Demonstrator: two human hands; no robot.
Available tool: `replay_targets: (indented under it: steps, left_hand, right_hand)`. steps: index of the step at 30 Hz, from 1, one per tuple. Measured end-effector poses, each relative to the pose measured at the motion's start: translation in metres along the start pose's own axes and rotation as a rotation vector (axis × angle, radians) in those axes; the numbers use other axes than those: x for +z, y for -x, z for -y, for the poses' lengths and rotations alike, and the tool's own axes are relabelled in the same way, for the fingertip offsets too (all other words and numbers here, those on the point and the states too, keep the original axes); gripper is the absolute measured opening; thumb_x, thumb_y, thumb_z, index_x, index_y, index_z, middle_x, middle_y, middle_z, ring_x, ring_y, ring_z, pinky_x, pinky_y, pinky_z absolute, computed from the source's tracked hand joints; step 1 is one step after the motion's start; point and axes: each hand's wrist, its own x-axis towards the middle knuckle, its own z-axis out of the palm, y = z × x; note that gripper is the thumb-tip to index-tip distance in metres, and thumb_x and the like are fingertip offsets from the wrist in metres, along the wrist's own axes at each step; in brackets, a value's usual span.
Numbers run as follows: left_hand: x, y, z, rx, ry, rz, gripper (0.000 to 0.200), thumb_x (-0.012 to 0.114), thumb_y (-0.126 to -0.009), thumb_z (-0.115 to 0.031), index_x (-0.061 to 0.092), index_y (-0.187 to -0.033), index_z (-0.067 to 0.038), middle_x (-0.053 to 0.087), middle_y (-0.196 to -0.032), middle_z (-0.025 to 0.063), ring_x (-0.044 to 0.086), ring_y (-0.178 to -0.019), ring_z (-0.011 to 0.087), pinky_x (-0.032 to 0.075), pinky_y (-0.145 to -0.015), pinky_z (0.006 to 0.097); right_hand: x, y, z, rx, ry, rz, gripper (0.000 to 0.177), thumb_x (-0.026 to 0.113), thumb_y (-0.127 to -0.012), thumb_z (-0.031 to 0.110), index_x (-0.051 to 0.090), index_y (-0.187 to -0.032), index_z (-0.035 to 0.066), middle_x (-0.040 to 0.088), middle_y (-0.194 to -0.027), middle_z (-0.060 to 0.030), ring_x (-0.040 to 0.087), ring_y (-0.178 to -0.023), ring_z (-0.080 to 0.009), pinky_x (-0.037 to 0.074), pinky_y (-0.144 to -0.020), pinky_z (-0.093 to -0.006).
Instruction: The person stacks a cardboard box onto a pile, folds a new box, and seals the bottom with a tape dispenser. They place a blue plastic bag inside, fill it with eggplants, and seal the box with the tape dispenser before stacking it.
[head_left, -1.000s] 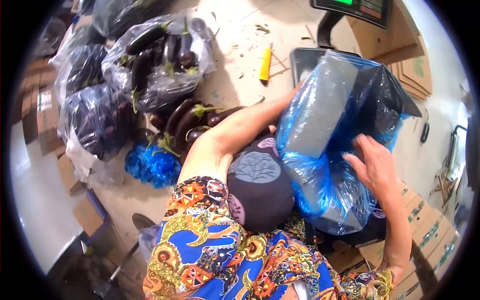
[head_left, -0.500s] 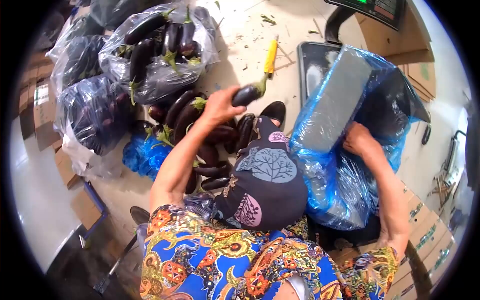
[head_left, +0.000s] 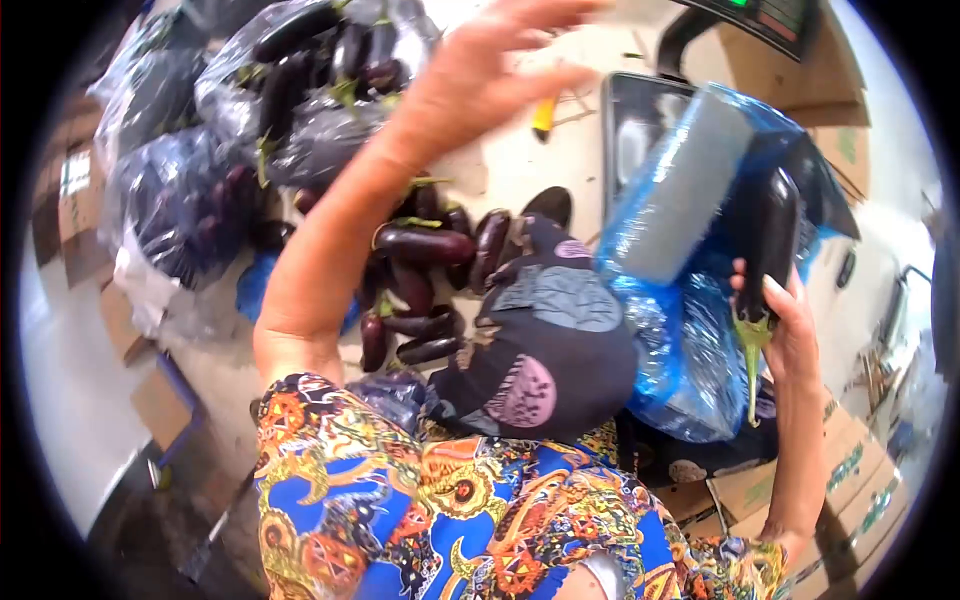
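Note:
My right hand (head_left: 793, 318) grips an eggplant (head_left: 776, 225) near its green stem, which points down toward me. The dark eggplant stands over the blue plastic bag (head_left: 660, 350) at my right. A pale grey block-like piece (head_left: 700, 190) shows through the bag's film. My left hand (head_left: 490, 80) is raised at the top middle, smeared by motion, its fingers stretched apart with nothing in them. Below it lies a pile of loose eggplants (head_left: 425, 245) on the floor. Close to its fingertips is a yellow-handled knife (head_left: 544, 118), partly hidden.
Clear plastic bags of eggplants (head_left: 180, 215) stand at the left. A scale platform (head_left: 628, 140) sits behind the blue bag, its display (head_left: 770, 22) at the top right. Cardboard (head_left: 850, 470) lies at the lower right. My patterned trouser leg (head_left: 550, 340) is between pile and bag.
My left hand has moved up and no longer holds an eggplant. My right hand, earlier on the blue bag, now has an eggplant in it. Loose eggplants in the pile have shifted.

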Motion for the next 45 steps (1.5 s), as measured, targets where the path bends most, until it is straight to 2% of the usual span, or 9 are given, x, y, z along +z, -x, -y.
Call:
replay_targets:
  steps: [3,8,14,20,23,29,33,37,45]
  left_hand:
    - [-0.08,0.081,0.042,-0.629,-0.042,0.085,0.043,0.062,-0.09,-0.015,0.053,-0.129,-0.001,0.063,-0.114,0.0079,0.059,-0.106,0.0164,0.045,-0.096,0.0299]
    - [-0.098,0.262,0.104,-0.867,-0.356,0.066,0.058,0.073,-0.078,-0.019,0.053,-0.129,-0.003,0.062,-0.117,0.0181,0.061,-0.107,0.0298,0.048,-0.094,0.0387]
    - [-0.054,0.272,0.104,-0.85,-0.967,0.14,0.063,0.078,-0.069,-0.029,0.056,-0.124,-0.009,0.055,-0.109,0.0181,0.051,-0.105,0.0384,0.047,-0.088,0.0472]
    - [-0.054,0.205,0.064,-0.513,-0.74,-0.07,0.056,0.077,-0.066,-0.012,0.055,-0.116,-0.004,0.055,-0.101,0.0138,0.056,-0.093,0.0295,0.048,-0.081,0.0395]
    - [-0.032,0.113,-0.013,-0.35,-0.496,-0.161,0.062,0.078,-0.063,0.0,0.053,-0.12,-0.004,0.057,-0.108,0.0125,0.058,-0.097,0.0257,0.049,-0.084,0.0345]
    - [0.08,-0.021,-0.085,0.491,-0.05,0.11,0.055,0.077,-0.066,-0.003,0.06,-0.118,-0.01,0.06,-0.111,0.0131,0.058,-0.106,0.031,0.048,-0.09,0.0396]
    - [0.069,-0.027,-0.06,0.317,0.207,0.138,0.049,0.072,-0.076,-0.009,0.058,-0.123,-0.006,0.066,-0.102,0.0127,0.064,-0.094,0.0277,0.052,-0.083,0.037]
    - [-0.015,0.088,0.029,-0.502,-0.058,0.449,0.063,0.072,-0.078,-0.015,0.048,-0.135,-0.003,0.057,-0.129,0.0161,0.055,-0.118,0.0243,0.046,-0.099,0.0397]
    - [-0.008,0.268,0.063,-0.328,-0.858,0.505,0.066,0.068,-0.059,-0.003,0.053,-0.124,-0.009,0.054,-0.112,0.0121,0.052,-0.102,0.0312,0.04,-0.082,0.0429]
  right_hand:
    - [-0.043,-0.039,-0.046,0.139,-0.307,-0.139,0.032,0.062,-0.09,0.012,0.049,-0.117,0.002,0.061,-0.108,-0.0157,0.063,-0.095,-0.0237,0.052,-0.086,-0.0339]
    - [-0.052,-0.129,-0.097,0.231,-0.178,-0.204,0.027,0.049,-0.097,0.021,0.057,-0.118,0.005,0.062,-0.116,-0.0104,0.059,-0.105,-0.0198,0.047,-0.093,-0.0349]
    - [-0.08,-0.178,-0.147,0.25,0.39,-0.055,0.032,0.052,-0.095,0.025,0.06,-0.113,0.0,0.064,-0.108,-0.0165,0.063,-0.097,-0.0261,0.051,-0.083,-0.0372]
    - [-0.045,-0.13,-0.067,0.275,0.946,0.187,0.035,0.053,-0.095,0.027,0.062,-0.101,-0.007,0.068,-0.084,-0.0166,0.068,-0.069,-0.0243,0.057,-0.056,-0.0352]
    - [-0.023,-0.079,0.011,0.141,0.625,0.211,0.044,0.056,-0.094,0.04,0.063,-0.108,-0.001,0.066,-0.096,-0.0096,0.065,-0.082,-0.0138,0.054,-0.07,-0.0241]
    - [0.023,-0.027,0.039,-0.082,-0.378,0.466,0.074,0.05,-0.092,0.056,0.041,-0.137,-0.001,0.055,-0.129,-0.0182,0.058,-0.116,-0.0238,0.051,-0.094,-0.0378]
    - [-0.006,-0.024,0.027,-0.037,-0.252,0.081,0.037,0.061,-0.094,0.028,0.057,-0.115,-0.001,0.068,-0.103,-0.0164,0.068,-0.094,-0.0254,0.055,-0.087,-0.0375]
    - [-0.056,-0.084,-0.037,0.236,-0.139,-0.194,0.026,0.067,-0.089,0.024,0.061,-0.106,0.004,0.066,-0.088,-0.0073,0.065,-0.079,-0.0202,0.054,-0.07,-0.033]
    - [-0.118,-0.227,-0.158,0.2,0.043,-0.356,0.043,0.059,-0.089,0.035,0.06,-0.113,0.0,0.066,-0.105,-0.0135,0.063,-0.09,-0.027,0.051,-0.081,-0.0411]
